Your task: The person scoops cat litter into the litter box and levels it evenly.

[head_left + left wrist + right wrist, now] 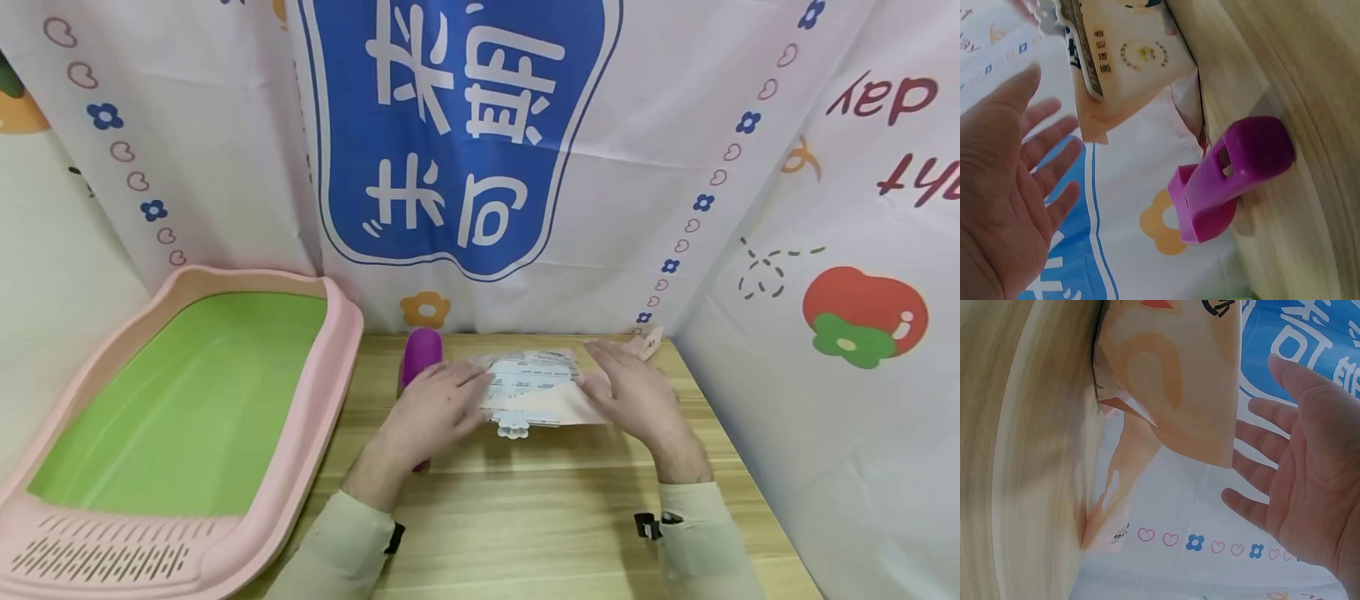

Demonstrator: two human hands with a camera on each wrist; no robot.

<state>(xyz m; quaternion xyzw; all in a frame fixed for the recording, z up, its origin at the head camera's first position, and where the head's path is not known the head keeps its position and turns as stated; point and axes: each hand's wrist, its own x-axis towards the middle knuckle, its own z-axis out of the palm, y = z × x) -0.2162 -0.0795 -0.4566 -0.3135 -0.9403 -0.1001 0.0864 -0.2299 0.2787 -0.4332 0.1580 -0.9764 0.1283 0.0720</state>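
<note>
A peach-coloured printed bag (534, 385) stands on the table with its top folded over and a white, flower-ended clip (513, 428) on the fold. At the bag's left side my left hand (438, 404) hovers with spread fingers. My right hand (633, 390) is at the bag's right side, its fingers extended and slightly bent. In both wrist views the palms face the bag and hold nothing. The left wrist view shows a purple scoop (1244, 165) upright on the table beside the bag; from above, my left hand partly covers it.
To the left sits a large pink litter tray (341, 358) with a green inside. A torn peach strip (1132, 465) lies behind the bag's right side. Printed white cloth (652, 108) hangs behind and at both sides of the wooden table (525, 517).
</note>
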